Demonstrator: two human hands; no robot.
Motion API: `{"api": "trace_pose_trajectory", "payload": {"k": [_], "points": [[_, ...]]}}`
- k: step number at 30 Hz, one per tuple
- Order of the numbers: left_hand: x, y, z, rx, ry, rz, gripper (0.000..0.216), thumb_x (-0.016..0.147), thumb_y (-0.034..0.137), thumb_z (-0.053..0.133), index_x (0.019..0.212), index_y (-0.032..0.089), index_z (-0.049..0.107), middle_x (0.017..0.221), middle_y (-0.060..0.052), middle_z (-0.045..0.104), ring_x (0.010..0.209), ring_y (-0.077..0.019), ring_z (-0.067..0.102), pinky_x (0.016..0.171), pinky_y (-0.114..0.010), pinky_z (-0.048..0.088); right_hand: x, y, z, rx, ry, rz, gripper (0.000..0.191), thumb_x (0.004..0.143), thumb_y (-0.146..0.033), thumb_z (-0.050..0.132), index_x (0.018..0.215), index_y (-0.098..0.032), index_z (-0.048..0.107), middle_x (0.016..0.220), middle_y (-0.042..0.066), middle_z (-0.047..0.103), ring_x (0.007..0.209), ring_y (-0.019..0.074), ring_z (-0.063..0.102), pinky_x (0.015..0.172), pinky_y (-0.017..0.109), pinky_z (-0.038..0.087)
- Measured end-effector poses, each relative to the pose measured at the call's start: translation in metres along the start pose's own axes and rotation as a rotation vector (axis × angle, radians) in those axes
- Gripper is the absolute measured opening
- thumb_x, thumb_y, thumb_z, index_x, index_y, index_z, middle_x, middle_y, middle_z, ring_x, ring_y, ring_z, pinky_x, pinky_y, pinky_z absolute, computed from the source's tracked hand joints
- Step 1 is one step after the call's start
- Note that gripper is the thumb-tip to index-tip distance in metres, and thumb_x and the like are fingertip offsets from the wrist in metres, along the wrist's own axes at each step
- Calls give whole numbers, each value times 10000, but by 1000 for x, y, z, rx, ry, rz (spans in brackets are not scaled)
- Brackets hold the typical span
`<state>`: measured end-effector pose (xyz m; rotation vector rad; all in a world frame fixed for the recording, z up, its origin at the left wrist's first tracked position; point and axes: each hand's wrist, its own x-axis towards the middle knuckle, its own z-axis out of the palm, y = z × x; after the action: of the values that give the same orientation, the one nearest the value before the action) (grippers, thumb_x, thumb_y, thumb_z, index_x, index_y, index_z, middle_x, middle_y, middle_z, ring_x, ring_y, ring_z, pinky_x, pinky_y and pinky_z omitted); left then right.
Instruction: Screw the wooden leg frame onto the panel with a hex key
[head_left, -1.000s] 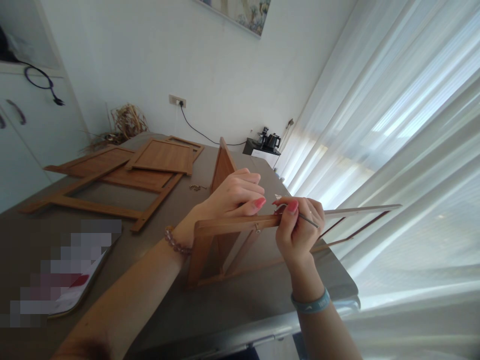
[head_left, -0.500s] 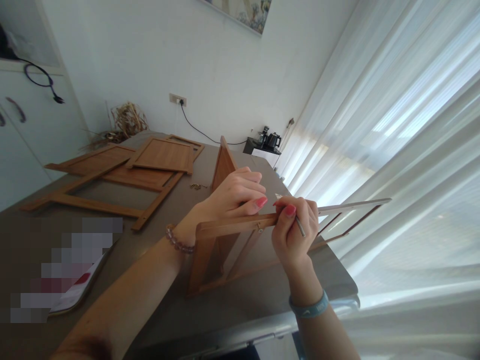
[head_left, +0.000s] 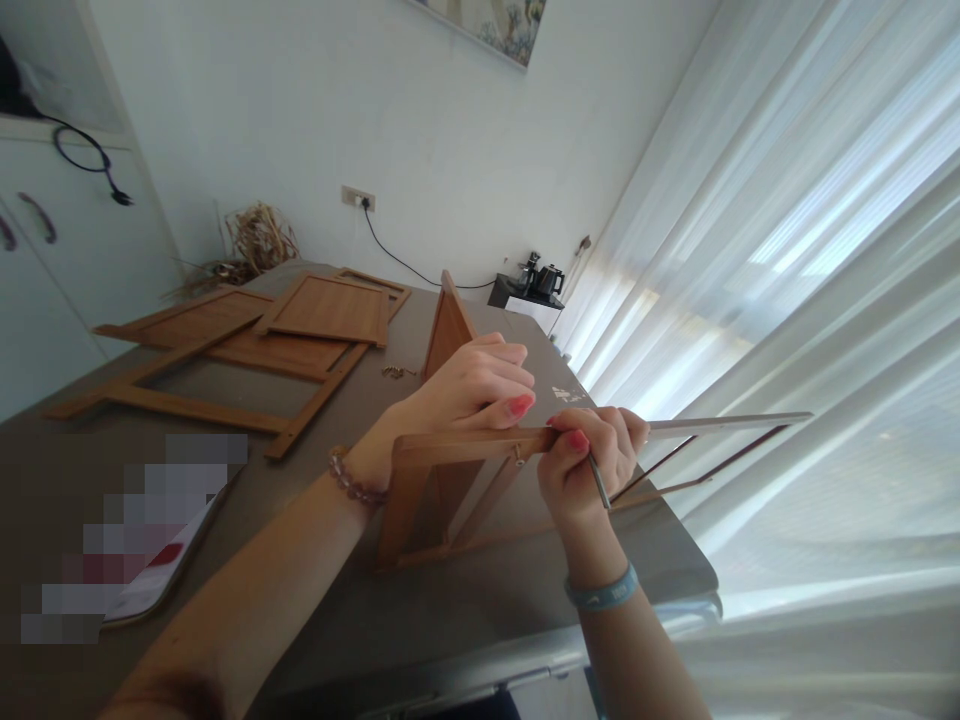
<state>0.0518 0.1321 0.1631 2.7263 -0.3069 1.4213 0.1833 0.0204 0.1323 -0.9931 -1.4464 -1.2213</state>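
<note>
Wooden frame stands on edge near the table's front right corner, its thin rails running out past the right edge. Your right hand is closed around a thin metal key at the top rail. Your left hand grips that rail just beside it. Loose wooden panels lie flat toward the far left corner, small screws between them and the frame.

No text or label can be read
</note>
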Motion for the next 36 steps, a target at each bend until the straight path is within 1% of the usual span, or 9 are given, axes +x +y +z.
{"api": "trace_pose_trajectory", "payload": {"k": [6,9,14,17,20,23,30,33,36], "points": [[-1,1,0,-9,-11,-10,595,1019,474,110,538,199,328,504,-18,468,615,-164,454,682,-357,390,1,-1,1,-56,-30,25,294,1014,-259,308,769,-227,467,544,-50,558,503,118,417,725,344,322],[-1,1,0,-13,-6,-4,594,1022,462,102,536,199,322,505,-16,464,613,-164,447,678,-360,383,2,-2,0,-110,-55,9,293,1013,-248,286,780,-227,462,560,-54,573,501,116,411,721,351,290],[0,0,0,-19,-2,14,594,1013,490,65,546,206,296,511,-10,455,604,-168,425,644,-375,358,1,-4,-1,-152,-106,16,257,981,-234,310,760,-234,443,563,-73,558,512,128,415,725,364,255],[0,1,-1,-38,-6,24,568,1019,473,81,560,199,273,519,-7,445,611,-165,399,643,-378,331,0,-6,-1,-131,-128,34,276,978,-295,284,763,-237,447,579,-63,548,535,141,422,748,377,252],[0,2,-1,-68,-32,30,524,1030,420,159,579,187,292,539,1,439,632,-158,374,663,-378,304,-1,-7,-2,-115,-138,54,352,992,-364,216,762,-231,447,578,-53,527,547,144,419,762,388,241],[0,3,0,-95,-36,52,509,1031,413,175,596,185,308,548,7,432,634,-154,363,667,-377,288,-1,-9,-3,-139,-161,61,386,1000,-402,187,763,-228,436,571,-51,499,547,145,406,761,388,235],[0,2,2,-115,-2,66,465,1032,378,212,610,188,268,543,15,396,626,-152,344,658,-369,279,2,-13,-5,-206,-186,72,390,1009,-454,215,772,-230,427,549,-69,465,558,141,417,718,353,231],[-1,2,2,-107,-12,36,480,1033,378,210,599,185,283,550,11,412,633,-152,347,663,-371,280,4,-13,-5,-247,-161,46,417,1004,-505,241,766,-221,432,528,-79,483,546,128,419,717,350,221],[-1,1,2,-73,-22,26,506,1036,376,183,580,183,291,546,3,419,640,-155,355,667,-374,286,5,-13,-5,-254,-148,36,430,1007,-511,251,773,-212,452,547,-83,525,552,117,435,723,349,212]]}}
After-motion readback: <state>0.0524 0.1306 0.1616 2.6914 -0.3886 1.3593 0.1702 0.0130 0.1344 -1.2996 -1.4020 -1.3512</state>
